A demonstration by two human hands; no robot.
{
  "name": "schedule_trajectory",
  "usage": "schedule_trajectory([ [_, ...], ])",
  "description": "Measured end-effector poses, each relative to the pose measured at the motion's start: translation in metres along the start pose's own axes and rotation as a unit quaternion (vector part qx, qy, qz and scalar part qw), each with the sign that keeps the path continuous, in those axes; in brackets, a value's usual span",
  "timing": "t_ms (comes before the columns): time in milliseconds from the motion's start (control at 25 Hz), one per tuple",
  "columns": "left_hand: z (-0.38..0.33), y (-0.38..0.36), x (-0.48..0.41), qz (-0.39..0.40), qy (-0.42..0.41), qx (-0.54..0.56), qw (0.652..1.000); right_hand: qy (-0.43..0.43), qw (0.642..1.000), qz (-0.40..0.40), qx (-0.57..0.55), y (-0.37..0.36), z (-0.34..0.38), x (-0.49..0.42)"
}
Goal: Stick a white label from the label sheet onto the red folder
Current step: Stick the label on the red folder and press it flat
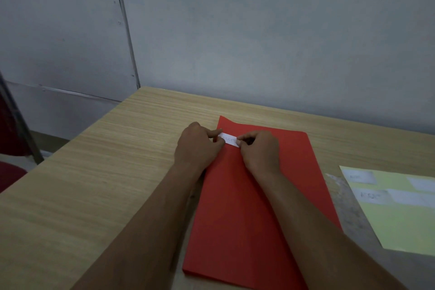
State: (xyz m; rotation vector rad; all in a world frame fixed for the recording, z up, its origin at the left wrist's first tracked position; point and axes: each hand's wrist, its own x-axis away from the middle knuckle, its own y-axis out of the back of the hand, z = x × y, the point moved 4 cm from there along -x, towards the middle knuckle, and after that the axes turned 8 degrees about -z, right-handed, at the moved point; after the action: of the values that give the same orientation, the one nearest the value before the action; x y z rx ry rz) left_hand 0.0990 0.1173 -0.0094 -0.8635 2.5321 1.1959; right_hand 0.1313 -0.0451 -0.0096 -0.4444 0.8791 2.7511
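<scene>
A red folder (237, 207) lies flat on the wooden table, its long side running away from me. A small white label (229, 140) with faint writing sits over the folder's far left corner. My left hand (197, 146) pinches the label's left end between thumb and forefinger. My right hand (260, 149) holds its right end with the fingertips. Whether the label touches the folder I cannot tell. The pale yellow label sheet (400, 216) lies to the right, with several white labels on it.
The wooden table (106, 172) ends at a grey wall close behind the folder. A crumpled clear wrapper (341, 198) lies between folder and sheet. A dark red chair (9, 172) stands off the table's left edge.
</scene>
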Motion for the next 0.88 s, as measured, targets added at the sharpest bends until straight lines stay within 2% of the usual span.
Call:
schedule_trajectory([
  [160, 0.0, 0.0, 0.0, 0.001, -0.016, -0.019, 1.0, 0.079, 0.992, 0.018, 0.094, 0.004, 0.005, 0.004],
  [320, -0.003, -0.002, 0.001, 0.011, -0.054, -0.022, 0.998, 0.181, 0.96, 0.075, 0.201, -0.001, 0.009, 0.015],
  [440, -0.003, -0.002, 0.0, 0.023, -0.056, -0.031, 0.998, 0.184, 0.945, 0.105, 0.248, -0.005, 0.007, 0.017],
  [640, -0.003, 0.001, 0.001, -0.007, -0.027, -0.048, 0.998, 0.15, 0.949, 0.08, 0.266, -0.008, 0.006, 0.018],
  [800, -0.004, 0.002, 0.002, -0.013, -0.034, -0.065, 0.997, 0.121, 0.951, 0.097, 0.267, -0.008, 0.001, 0.014],
  [880, -0.004, 0.0, 0.002, -0.004, -0.039, -0.066, 0.997, 0.137, 0.947, 0.112, 0.27, -0.008, 0.001, 0.016],
])
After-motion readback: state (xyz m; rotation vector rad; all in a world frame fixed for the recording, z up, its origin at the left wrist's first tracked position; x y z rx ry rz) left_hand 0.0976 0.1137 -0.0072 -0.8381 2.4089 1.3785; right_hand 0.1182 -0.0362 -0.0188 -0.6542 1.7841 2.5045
